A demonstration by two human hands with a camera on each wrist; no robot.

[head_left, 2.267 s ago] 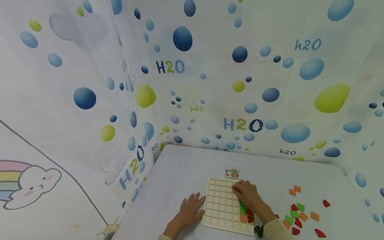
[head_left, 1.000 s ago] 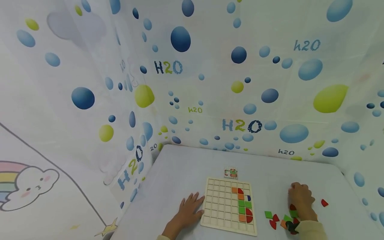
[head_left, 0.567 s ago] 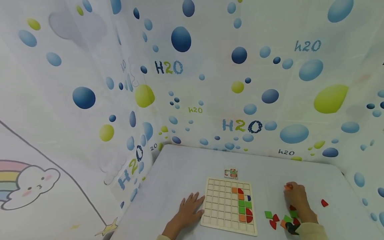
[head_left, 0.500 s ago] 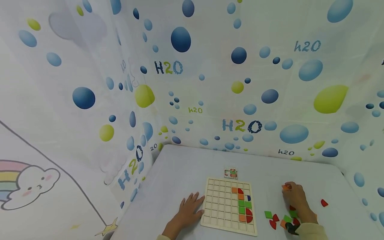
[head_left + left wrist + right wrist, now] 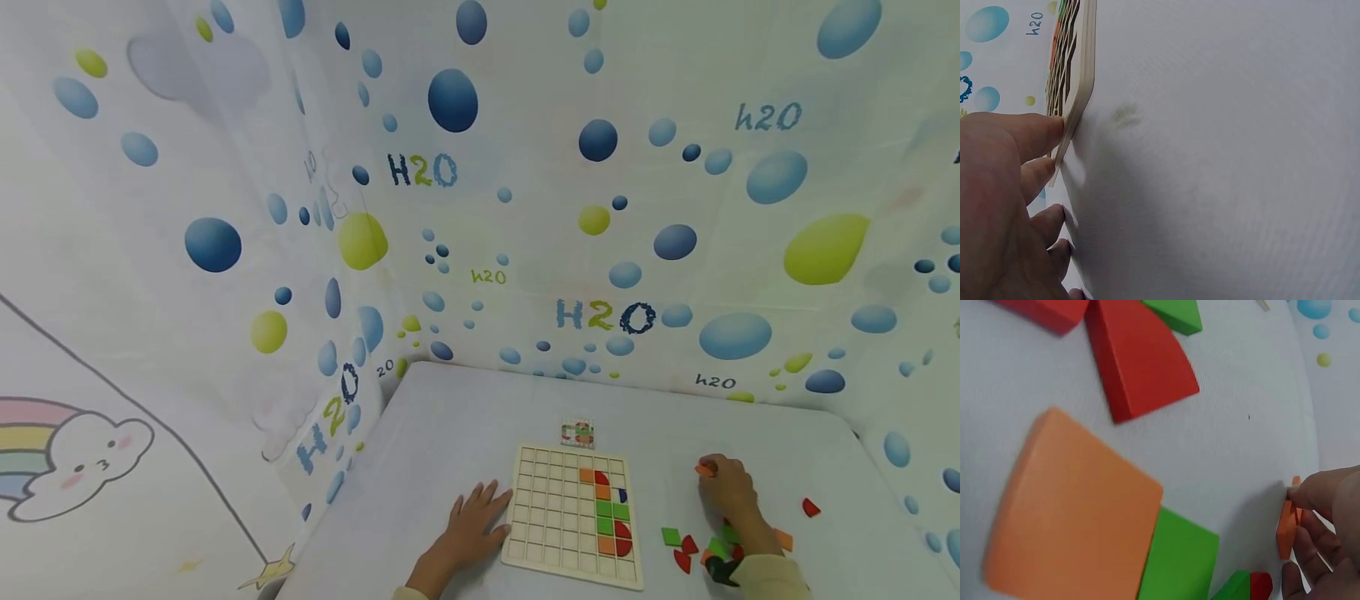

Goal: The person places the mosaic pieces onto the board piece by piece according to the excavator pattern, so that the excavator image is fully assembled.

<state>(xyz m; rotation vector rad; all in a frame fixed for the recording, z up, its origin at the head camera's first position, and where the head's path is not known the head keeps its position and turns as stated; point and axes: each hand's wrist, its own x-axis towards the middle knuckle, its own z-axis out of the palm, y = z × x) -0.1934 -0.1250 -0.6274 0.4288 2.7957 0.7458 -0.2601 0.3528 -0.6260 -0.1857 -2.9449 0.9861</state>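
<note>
In the head view my left hand (image 5: 471,527) lies flat on the table with fingers spread, beside a pale wooden grid board (image 5: 551,508). The left wrist view has its thumb and a fingertip against the board's edge (image 5: 1082,81). Orange and green squares (image 5: 603,507), red quarter-circles (image 5: 622,547) and a dark blue piece (image 5: 622,496) fill some cells at the board's right. Further right, my right hand (image 5: 735,492) pinches an orange tile (image 5: 704,470) between thumb and fingers, over the table. The right wrist view gives that orange tile (image 5: 1285,530) edge-on.
Behind the board lies a small pattern card (image 5: 577,432). Loose green squares (image 5: 671,537), red quarter-circles (image 5: 682,562) and an orange square (image 5: 783,540) are scattered near my right forearm. One red piece (image 5: 811,507) lies farther right. A printed curtain (image 5: 525,233) rises behind the table.
My right hand left the board, where an orange square now lies in an upper row. It reached the right side, picked up an orange tile and shifted slightly left. My left hand stayed put.
</note>
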